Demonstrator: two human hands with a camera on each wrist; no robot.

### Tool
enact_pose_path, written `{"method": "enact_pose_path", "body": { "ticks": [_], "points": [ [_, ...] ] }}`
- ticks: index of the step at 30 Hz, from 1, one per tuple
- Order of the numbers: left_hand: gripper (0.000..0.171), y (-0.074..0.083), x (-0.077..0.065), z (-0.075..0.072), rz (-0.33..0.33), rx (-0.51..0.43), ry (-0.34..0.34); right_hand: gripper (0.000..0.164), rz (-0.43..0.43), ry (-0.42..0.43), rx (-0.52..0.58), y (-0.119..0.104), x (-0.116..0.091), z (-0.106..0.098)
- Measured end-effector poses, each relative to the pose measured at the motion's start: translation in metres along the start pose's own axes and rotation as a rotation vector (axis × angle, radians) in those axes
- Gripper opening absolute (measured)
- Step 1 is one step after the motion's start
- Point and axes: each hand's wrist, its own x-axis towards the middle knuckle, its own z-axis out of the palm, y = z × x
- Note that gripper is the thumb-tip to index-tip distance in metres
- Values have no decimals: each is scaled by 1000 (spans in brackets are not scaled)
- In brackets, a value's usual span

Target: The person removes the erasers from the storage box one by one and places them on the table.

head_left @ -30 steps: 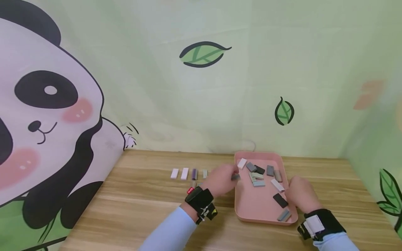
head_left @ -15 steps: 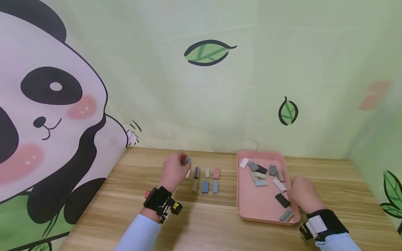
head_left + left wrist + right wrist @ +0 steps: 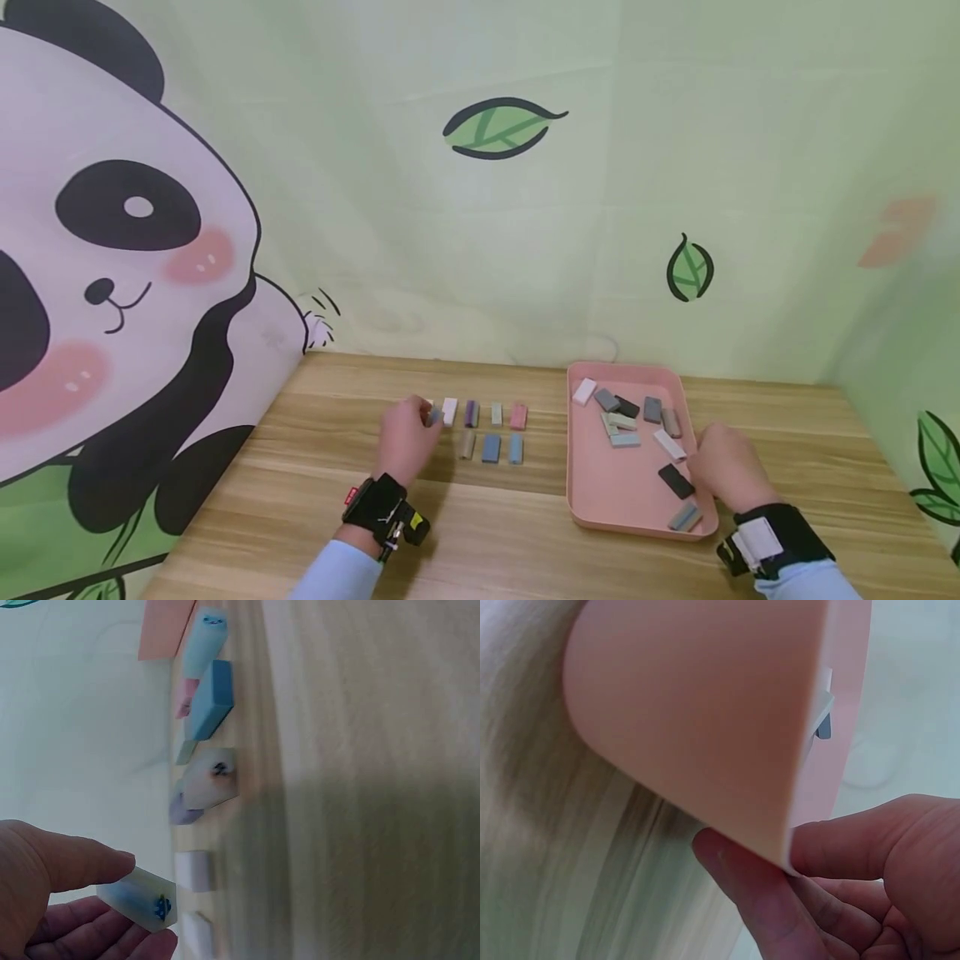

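Left wrist: left hand (image 3: 45,862) pinches block (image 3: 135,894); blue mark (image 3: 163,907) illegible.

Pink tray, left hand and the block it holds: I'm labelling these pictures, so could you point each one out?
Pink tray (image 3: 611,487): head view, on its bare floor.
Left hand (image 3: 405,439): head view, on the back of the hand.
Held block (image 3: 141,898): left wrist view, on the face with the blue mark.

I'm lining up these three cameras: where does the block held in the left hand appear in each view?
Head: lower half, just left of centre, the block in the left hand.
Left wrist: lower left, the block shown much larger.
Right wrist: not in it.
Shared landmark: the pink tray, also at the left wrist view's top edge and large in the right wrist view.
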Motion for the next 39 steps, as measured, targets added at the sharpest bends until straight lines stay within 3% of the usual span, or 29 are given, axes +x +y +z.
{"method": "enact_pose_path", "body": {
  "ticks": [11, 23, 39],
  "points": [
    [21, -11, 1, 17, -38, 35, -57, 14, -25, -17, -3, 2, 3, -6],
    [14, -2, 1, 18, -96, 10, -97, 16, -14, -26, 2, 5, 4, -6],
    [17, -5, 0, 21, -134, 19, -111, 14, -15, -15, -2, 3, 1, -4]
  ]
}}
